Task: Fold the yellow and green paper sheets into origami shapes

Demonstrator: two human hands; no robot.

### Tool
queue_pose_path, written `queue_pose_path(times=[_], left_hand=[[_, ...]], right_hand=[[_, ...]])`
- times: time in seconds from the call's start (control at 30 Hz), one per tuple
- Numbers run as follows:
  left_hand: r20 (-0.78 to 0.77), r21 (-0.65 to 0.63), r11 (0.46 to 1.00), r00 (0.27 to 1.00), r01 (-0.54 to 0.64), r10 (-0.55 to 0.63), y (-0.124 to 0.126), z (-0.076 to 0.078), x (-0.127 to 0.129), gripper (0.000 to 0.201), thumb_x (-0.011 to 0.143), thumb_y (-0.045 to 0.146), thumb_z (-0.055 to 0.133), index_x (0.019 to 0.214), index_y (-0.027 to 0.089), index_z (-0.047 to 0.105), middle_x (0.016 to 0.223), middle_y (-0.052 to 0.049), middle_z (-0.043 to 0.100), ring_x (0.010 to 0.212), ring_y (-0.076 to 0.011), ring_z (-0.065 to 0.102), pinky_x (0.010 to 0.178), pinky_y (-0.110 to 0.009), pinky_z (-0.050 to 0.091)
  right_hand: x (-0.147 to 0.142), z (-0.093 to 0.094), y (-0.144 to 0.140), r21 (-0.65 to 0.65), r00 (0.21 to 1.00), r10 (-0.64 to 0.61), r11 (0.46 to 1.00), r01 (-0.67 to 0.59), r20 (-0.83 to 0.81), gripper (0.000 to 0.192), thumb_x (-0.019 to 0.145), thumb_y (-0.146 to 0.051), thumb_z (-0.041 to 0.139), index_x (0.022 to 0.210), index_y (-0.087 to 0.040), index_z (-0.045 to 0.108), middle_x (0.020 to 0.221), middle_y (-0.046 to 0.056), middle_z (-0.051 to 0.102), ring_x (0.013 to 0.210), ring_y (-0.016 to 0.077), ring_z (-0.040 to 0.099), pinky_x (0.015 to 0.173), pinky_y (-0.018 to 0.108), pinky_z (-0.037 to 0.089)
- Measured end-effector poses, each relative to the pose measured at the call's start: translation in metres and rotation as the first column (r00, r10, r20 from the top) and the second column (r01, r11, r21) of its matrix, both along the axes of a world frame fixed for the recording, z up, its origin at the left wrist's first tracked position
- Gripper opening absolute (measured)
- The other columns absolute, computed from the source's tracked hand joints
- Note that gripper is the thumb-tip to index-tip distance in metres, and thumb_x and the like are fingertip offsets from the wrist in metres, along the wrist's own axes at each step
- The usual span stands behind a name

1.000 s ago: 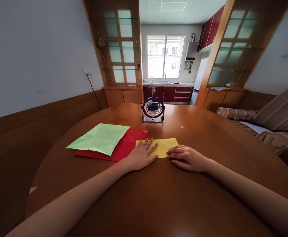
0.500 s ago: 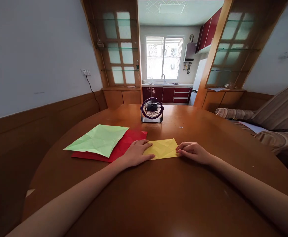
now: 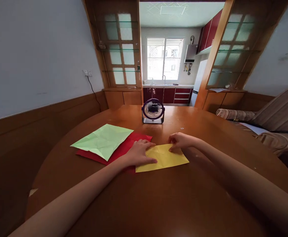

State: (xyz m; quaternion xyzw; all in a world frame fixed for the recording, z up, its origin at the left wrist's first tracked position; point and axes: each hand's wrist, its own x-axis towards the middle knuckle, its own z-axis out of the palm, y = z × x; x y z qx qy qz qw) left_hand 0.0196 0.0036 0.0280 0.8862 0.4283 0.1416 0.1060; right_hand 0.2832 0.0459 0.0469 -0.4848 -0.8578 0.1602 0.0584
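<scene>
Pinching yellow paper [image 3: 164, 158] far edge, right hand [image 3: 180, 141].

We see a yellow paper sheet [image 3: 164, 158] lying flat and creased, its left edge under our left hand [image 3: 139, 152], its far edge at our right hand [image 3: 180, 141].

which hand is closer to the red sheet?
Left. The left hand lies at the red sheet's right edge, partly over it and the yellow sheet. The right hand is farther right, at the yellow sheet's far edge.
</scene>
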Motion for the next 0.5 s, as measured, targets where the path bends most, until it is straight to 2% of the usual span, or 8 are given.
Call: queue_pose_path(times=[0.1,0.2,0.27,0.37,0.43,0.5], left_hand=[[0.007,0.033,0.998,0.998,-0.061,0.061,0.001,0.0,0.001,0.065,0.077,0.057,0.066,0.131,0.021,0.056,0.129,-0.011,0.058,0.12,-0.0337,0.049,0.099,-0.046,0.038],[0.017,0.048,0.994,0.995,-0.096,0.095,0.002,0.002,0.001,0.065,0.081,0.052,0.063,0.134,0.016,0.053,0.125,-0.013,0.061,0.115,-0.033,0.053,0.096,-0.045,0.041],[0.019,0.029,0.995,0.996,-0.093,0.093,0.002,0.003,0.001,0.059,0.081,0.05,0.062,0.129,0.017,0.057,0.124,-0.013,0.062,0.112,-0.0323,0.054,0.095,-0.044,0.041],[0.045,-0.019,0.998,0.997,-0.056,0.057,0.003,0.005,-0.001,0.038,0.084,0.05,0.057,0.104,0.019,0.069,0.114,-0.011,0.065,0.106,-0.031,0.057,0.089,-0.042,0.044],[0.124,-0.067,0.997,0.991,-0.032,0.04,0.004,0.006,-0.002,0.033,0.085,0.048,0.055,0.092,0.018,0.069,0.106,-0.01,0.066,0.099,-0.0285,0.059,0.082,-0.038,0.046],[0.226,-0.124,0.992,0.973,-0.02,0.048,0.003,0.006,-0.002,0.029,0.084,0.044,0.056,0.091,0.018,0.067,0.101,-0.008,0.066,0.092,-0.025,0.061,0.074,-0.033,0.047]], right_hand=[[-0.006,0.006,0.007,-0.081,0.999,0.013,0.997,-0.017,-0.038,0.025,0.058,-0.032,0.08,0.069,-0.016,0.064,0.065,-0.001,0.056,0.058,0.012,0.047,0.053,0.025,0.033],[-0.006,0.008,0.006,-0.091,0.989,0.032,0.995,-0.045,-0.145,0.023,0.061,-0.027,0.075,0.061,-0.017,0.054,0.062,-0.003,0.051,0.058,0.0102,0.044,0.053,0.024,0.033],[-0.004,0.008,0.003,-0.105,0.976,0.043,0.992,-0.067,-0.214,0.024,0.065,-0.029,0.072,0.062,-0.018,0.051,0.063,-0.003,0.051,0.059,0.0097,0.045,0.054,0.023,0.034],[0.0,0.012,-0.003,-0.151,0.935,0.06,0.981,-0.119,-0.349,0.028,0.067,-0.035,0.073,0.066,-0.018,0.051,0.064,-0.003,0.052,0.06,0.0097,0.046,0.054,0.022,0.036],[0.003,0.016,-0.005,-0.136,0.899,0.073,0.98,-0.145,-0.432,0.028,0.066,-0.036,0.075,0.072,-0.017,0.055,0.07,-0.001,0.056,0.065,0.0112,0.05,0.058,0.023,0.039],[0.004,0.02,-0.008,-0.107,0.889,0.084,0.983,-0.148,-0.45,0.03,0.067,-0.036,0.075,0.084,-0.016,0.061,0.078,0.001,0.06,0.072,0.0136,0.055,0.064,0.026,0.043]])
